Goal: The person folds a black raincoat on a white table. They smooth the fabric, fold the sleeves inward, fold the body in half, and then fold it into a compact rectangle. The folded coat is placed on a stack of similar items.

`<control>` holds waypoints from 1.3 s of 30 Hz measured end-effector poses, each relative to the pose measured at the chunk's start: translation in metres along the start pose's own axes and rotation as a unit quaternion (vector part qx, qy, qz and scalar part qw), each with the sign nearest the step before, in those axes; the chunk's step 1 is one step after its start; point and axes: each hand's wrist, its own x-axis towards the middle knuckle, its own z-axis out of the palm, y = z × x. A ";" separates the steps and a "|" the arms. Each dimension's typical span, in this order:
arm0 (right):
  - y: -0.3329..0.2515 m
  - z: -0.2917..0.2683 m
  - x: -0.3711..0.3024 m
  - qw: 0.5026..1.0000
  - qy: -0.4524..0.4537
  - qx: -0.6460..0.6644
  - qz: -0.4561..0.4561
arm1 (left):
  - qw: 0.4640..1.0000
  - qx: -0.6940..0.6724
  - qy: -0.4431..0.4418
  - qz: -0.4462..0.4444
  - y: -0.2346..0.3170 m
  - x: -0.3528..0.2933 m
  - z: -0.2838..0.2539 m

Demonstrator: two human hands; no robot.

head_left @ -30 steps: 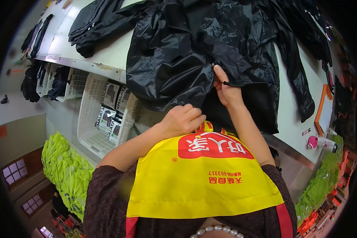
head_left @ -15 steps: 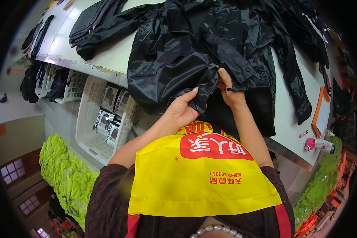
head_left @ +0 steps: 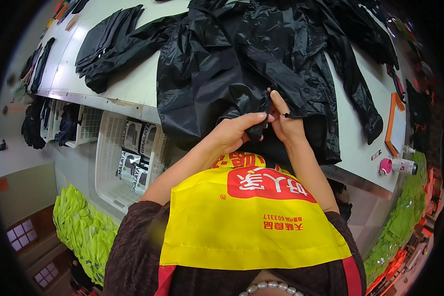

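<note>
A shiny black jacket (head_left: pixel 197 93) lies spread over the near edge of the white table, its sleeves reaching out to both sides. My left hand (head_left: pixel 237 130) pinches the jacket's lower front edge between thumb and fingers. Close beside it, my right hand (head_left: pixel 285 121) grips the same front edge, where a dark zipper strip seems to run. The fingertips of both hands nearly meet there. Folds of cloth hide some of the fingers, and the zipper's detail is too small to make out.
Folded black garments (head_left: pixel 106 42) lie at the table's far left. Below the edge stands a white plastic basket (head_left: pixel 105 163) with packaged items. An orange-edged board (head_left: pixel 395 126), a pink ring-shaped thing (head_left: pixel 385 166) and a bottle (head_left: pixel 404 166) sit at right. Lime-green bundles (head_left: pixel 81 227) are at lower left.
My left hand has moved right and up along the jacket's edge, its thumb now close to my right hand. My right hand stays at the front edge. The view has shifted slightly.
</note>
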 end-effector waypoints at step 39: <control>0.001 0.008 -0.040 0.995 0.051 -0.056 -0.057 | 0.980 -0.145 -0.022 0.134 -0.006 0.028 0.016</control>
